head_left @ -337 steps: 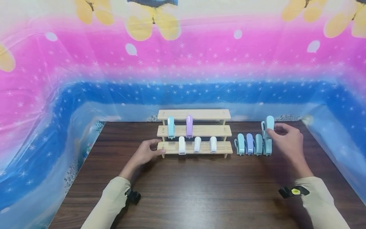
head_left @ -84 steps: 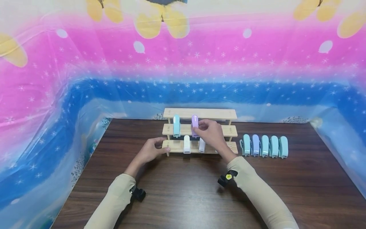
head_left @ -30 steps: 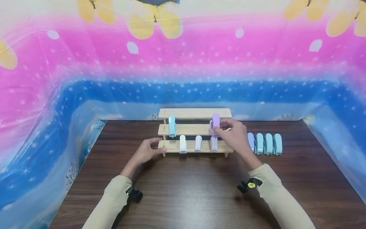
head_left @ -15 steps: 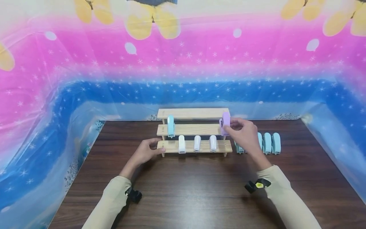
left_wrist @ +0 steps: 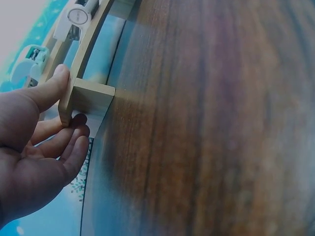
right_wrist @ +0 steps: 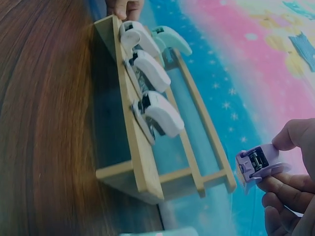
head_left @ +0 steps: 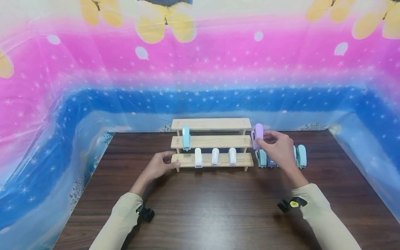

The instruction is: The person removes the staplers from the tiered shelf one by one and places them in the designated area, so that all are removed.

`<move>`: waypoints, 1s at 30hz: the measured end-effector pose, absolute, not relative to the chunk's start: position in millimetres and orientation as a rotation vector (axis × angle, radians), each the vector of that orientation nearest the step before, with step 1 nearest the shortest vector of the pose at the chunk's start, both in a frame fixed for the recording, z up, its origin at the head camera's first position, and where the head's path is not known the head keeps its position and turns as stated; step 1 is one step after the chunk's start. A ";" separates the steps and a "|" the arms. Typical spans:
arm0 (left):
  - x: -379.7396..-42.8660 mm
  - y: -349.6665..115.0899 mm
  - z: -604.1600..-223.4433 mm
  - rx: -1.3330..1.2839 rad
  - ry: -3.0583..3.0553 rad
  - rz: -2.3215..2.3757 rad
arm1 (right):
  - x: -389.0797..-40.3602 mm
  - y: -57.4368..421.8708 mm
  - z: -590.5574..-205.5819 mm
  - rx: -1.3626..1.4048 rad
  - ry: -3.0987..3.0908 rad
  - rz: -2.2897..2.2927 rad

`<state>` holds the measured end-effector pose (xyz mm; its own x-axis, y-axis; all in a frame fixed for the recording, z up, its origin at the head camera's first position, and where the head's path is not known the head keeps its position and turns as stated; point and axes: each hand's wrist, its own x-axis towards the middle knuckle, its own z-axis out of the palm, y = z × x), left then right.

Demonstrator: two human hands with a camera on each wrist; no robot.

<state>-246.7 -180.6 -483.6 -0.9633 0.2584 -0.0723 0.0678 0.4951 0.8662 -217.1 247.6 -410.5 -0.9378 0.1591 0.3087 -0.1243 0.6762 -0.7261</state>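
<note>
My left hand (head_left: 159,166) holds the left end of a three-tier wooden display shelf (head_left: 211,141), thumb on top of the bottom board and fingers curled under it, as the left wrist view shows. My right hand (head_left: 278,146) pinches a purple mini stapler (head_left: 258,133) upright, just right of the middle tier. In the right wrist view the stapler's springs face the camera, and thumb and fingertips grip its far end. One light-blue stapler (head_left: 186,138) stands at the left of the middle tier. On the bottom tier are a white stapler (head_left: 198,158) and two pale ones (head_left: 215,157).
A row of staplers stands on the dark wood table (head_left: 200,208) right of the shelf: a teal one (head_left: 260,158), a blue-violet one (head_left: 271,163) and a mint one (head_left: 301,156) at the far end. My right hand partly hides the row. A patterned cloth (head_left: 200,100) hangs behind.
The right hand, which earlier set a mint stapler into the table row, has taken the purple stapler off the middle tier and moved it rightward past the shelf's end. My left hand keeps its hold.
</note>
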 end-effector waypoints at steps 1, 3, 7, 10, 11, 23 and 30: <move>-246.7 -180.8 -483.6 0.282 2.544 1.462 | -216.6 249.4 -410.6 -0.032 -2.548 1.128; -246.5 -181.0 -483.5 0.285 2.541 1.462 | -215.7 253.0 -411.2 -0.044 -2.560 1.108; -246.4 -181.9 -483.4 0.285 2.540 1.464 | -215.1 260.7 -412.1 -0.059 -2.565 1.093; -246.6 -182.1 -483.7 0.284 2.545 1.461 | -215.6 266.8 -412.8 -0.063 -2.559 1.093; -246.6 -182.1 -483.9 0.286 2.546 1.458 | -215.1 269.2 -412.8 -0.065 -2.559 1.086; -247.0 -180.0 -480.4 0.282 2.558 1.451 | -209.7 301.2 -415.7 -0.151 -2.545 1.018; -245.4 -179.5 -481.4 0.281 2.548 1.464 | -209.0 318.8 -419.5 -0.182 -2.534 0.984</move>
